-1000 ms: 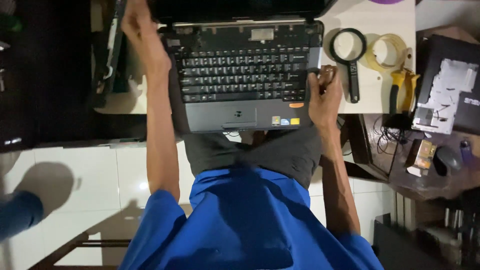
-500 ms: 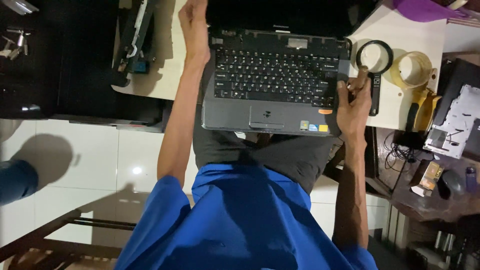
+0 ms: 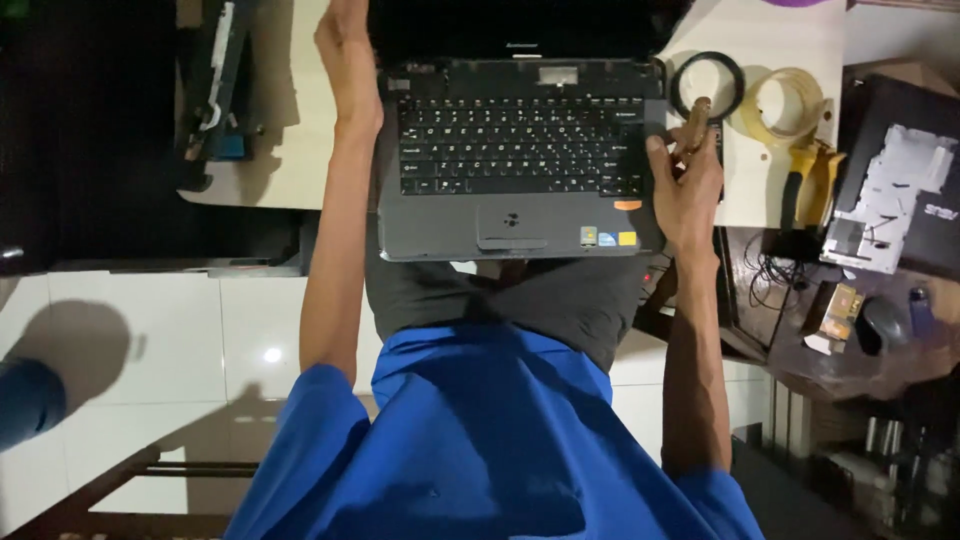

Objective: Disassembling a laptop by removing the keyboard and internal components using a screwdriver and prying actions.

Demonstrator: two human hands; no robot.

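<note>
A grey laptop point(image 3: 440, 225) with a black keyboard lies open at the edge of a pale table point(image 3: 270, 150), its front overhanging my lap. My left hand point(image 3: 347, 60) holds the laptop's left rear corner beside the dark screen, and its fingertips run off the top of the view. My right hand point(image 3: 686, 185) grips the laptop's right edge, thumb on the deck by the keys. One finger is raised over the handle of a black magnifying glass point(image 3: 706, 88).
Right of the magnifying glass lie a clear tape roll point(image 3: 760, 112) and a yellow-handled tool point(image 3: 800, 172). A lower side table holds a black case with a white part point(image 3: 890, 200), cables and a mouse point(image 3: 880, 322). A dark tool point(image 3: 212, 105) lies at the table's left end.
My right hand has slid a little up the laptop's right edge and lifted a finger toward the magnifying glass handle. My left hand stays at the left rear corner.
</note>
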